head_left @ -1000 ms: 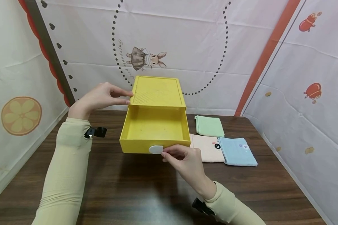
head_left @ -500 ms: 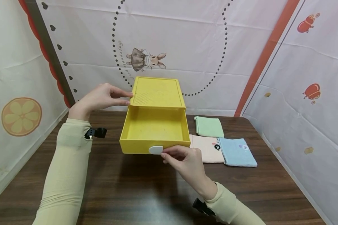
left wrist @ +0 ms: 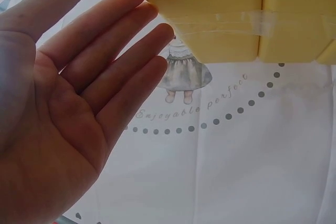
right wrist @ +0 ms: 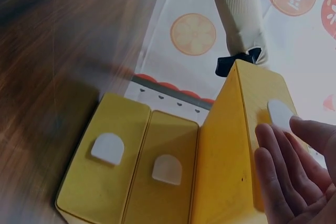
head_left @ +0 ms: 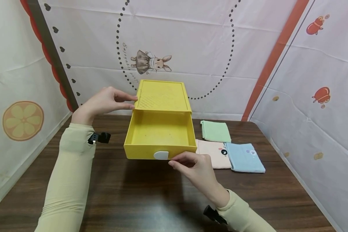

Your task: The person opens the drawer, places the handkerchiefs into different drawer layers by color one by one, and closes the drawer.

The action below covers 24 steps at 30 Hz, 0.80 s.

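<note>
a shallow yellow plastic drawer juts from the top of a box-shaped yellow plastic drawer unit, over the far part of the dark brown wood-grain worktop. the left hand grasps nothing: its fingers are straight, tips at the unit's upper left edge. the right hand has a released grip, thumb and fingertips just beside the white half-round tab on the drawer's front; whether they brush it i cannot tell. the drawer is probably light and fairly stiff, its walls thin and smooth enough to slip under a fingertip. the tab seems the best place to pinch, with the other hand bracing the unit, which could tip or slide. folded green, pink and blue cloths lie to the right.
</note>
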Each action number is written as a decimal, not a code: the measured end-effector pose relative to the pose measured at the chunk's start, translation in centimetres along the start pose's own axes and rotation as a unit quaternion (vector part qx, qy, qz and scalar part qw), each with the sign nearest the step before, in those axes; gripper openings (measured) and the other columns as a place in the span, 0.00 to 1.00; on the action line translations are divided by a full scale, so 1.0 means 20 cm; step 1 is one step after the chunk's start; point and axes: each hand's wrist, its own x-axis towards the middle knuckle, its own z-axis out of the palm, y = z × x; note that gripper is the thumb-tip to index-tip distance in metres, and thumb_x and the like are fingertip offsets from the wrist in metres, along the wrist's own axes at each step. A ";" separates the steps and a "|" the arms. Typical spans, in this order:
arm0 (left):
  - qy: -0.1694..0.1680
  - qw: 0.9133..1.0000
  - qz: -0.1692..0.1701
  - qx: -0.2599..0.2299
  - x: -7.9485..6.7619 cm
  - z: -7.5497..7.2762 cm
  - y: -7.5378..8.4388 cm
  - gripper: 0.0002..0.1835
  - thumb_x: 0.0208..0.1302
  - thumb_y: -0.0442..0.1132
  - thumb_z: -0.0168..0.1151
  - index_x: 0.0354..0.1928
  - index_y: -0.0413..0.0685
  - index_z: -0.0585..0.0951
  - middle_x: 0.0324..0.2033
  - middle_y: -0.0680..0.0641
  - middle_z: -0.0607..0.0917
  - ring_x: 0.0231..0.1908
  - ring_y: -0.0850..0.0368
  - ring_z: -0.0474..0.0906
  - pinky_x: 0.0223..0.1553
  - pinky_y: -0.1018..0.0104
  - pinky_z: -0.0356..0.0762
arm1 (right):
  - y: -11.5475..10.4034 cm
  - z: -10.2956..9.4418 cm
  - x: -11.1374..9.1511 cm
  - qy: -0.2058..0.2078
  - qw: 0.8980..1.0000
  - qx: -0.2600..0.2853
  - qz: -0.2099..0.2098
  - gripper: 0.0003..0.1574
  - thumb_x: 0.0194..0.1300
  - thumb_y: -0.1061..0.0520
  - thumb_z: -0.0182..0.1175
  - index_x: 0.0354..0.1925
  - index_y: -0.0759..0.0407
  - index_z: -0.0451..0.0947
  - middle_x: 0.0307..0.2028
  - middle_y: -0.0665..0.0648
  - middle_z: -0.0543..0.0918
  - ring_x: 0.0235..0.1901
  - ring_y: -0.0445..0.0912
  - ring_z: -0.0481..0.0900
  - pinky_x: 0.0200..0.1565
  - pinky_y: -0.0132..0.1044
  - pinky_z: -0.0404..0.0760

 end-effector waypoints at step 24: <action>0.002 1.000 -0.002 0.008 0.00 0.00 0.00 0.24 0.46 0.63 0.61 0.48 0.68 0.79 0.47 0.58 0.80 0.35 0.61 0.72 0.35 0.63 0.67 | 0.00 -0.20 -0.05 -0.003 0.998 0.001 -0.066 0.06 0.49 0.65 0.65 0.30 0.59 0.81 0.26 0.51 0.83 0.25 0.38 0.80 0.28 0.31 0.78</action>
